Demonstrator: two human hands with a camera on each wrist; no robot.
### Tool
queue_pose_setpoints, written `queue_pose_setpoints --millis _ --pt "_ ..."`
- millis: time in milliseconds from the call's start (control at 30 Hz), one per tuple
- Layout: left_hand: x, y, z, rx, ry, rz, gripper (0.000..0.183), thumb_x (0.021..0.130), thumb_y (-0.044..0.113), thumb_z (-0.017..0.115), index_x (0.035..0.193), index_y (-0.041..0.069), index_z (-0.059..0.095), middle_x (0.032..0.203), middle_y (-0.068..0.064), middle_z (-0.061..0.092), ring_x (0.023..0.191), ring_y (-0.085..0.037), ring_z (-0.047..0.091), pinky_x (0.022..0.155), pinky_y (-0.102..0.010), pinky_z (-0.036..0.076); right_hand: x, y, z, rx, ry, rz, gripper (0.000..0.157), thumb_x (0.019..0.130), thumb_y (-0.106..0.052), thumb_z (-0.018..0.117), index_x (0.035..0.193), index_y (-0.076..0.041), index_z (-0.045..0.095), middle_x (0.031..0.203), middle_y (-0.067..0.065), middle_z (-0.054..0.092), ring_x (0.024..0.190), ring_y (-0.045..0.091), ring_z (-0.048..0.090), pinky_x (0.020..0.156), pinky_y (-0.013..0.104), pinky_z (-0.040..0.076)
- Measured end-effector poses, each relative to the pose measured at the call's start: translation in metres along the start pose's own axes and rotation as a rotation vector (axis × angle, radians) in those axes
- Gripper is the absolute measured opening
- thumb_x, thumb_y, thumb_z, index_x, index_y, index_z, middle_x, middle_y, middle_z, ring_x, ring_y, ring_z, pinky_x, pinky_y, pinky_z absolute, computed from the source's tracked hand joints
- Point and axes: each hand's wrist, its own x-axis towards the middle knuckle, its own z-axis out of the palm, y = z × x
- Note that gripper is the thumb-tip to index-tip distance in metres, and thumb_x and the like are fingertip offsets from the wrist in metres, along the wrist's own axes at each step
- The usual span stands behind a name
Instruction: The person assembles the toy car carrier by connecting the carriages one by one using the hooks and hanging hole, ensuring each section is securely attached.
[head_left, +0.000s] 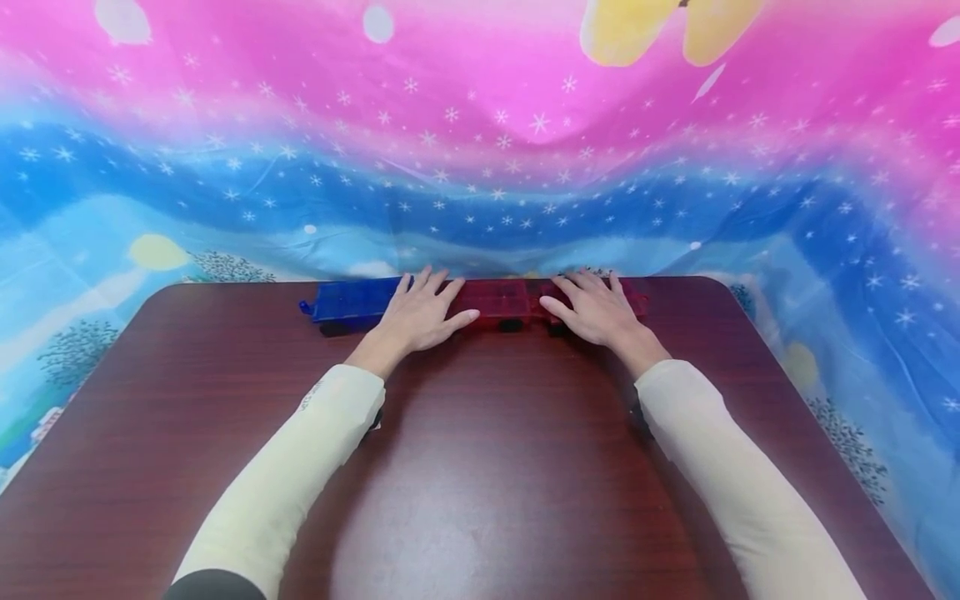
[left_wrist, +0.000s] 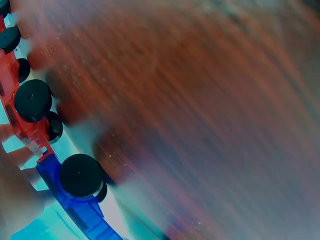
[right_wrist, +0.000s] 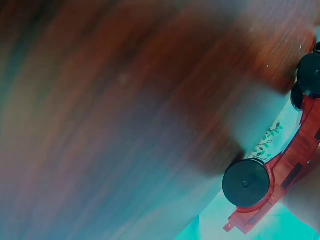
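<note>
A row of translucent plastic toy wagons with black wheels lies along the table's far edge. At its left is a blue wagon [head_left: 348,302], with a small hook on its outer end. A red wagon [head_left: 491,302] sits in the middle, and another red wagon [right_wrist: 295,150] ends the row on the right. My left hand [head_left: 423,315] rests with spread fingers over where blue meets red, which the left wrist view shows end to end. My right hand [head_left: 596,310] lies over the right red wagon, fingers spread, covering most of it.
The dark brown wooden table [head_left: 480,467] has rounded far corners. Right behind its far edge hangs a pink and blue patterned cloth [head_left: 480,167], which also runs down both sides.
</note>
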Motion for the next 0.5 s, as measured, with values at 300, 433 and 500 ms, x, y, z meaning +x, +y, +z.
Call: queue_pose_setpoints --millis 300,433,500 --pt "0.0016 0.0041 0.0017 0.012 -0.014 0.028 0.080 0.100 0.070 0.032 0.163 0.020 0.027 0.167 -0.012 0.023 0.155 -0.036 0.009 0.122 -0.057 0.007 -0.0024 0.0001 0.0009 -0.018 -0.014 -0.006 0.076 0.104 -0.067 0.021 0.161 -0.018 0.032 0.162 0.016 0.031 0.152 0.037 0.018 0.118 0.067 0.000" --pt "0.0029 0.0045 0.0021 0.016 -0.014 0.029 0.080 0.100 0.070 0.032 0.163 0.021 0.026 0.167 -0.011 0.024 0.155 -0.035 0.009 0.122 -0.057 0.007 -0.0023 -0.0004 0.0007 -0.021 -0.008 -0.008 0.076 0.103 -0.067 0.022 0.161 -0.018 0.032 0.162 0.016 0.031 0.152 0.037 0.019 0.118 0.067 0.000" --pt "0.0035 0.0042 0.0025 0.017 -0.012 0.032 0.081 0.100 0.071 0.033 0.163 0.021 0.025 0.166 -0.012 0.024 0.155 -0.035 0.009 0.122 -0.057 0.006 -0.0020 0.0000 0.0010 -0.023 -0.008 -0.006 0.077 0.103 -0.068 0.021 0.161 -0.018 0.032 0.162 0.017 0.031 0.152 0.038 0.019 0.118 0.067 -0.001"
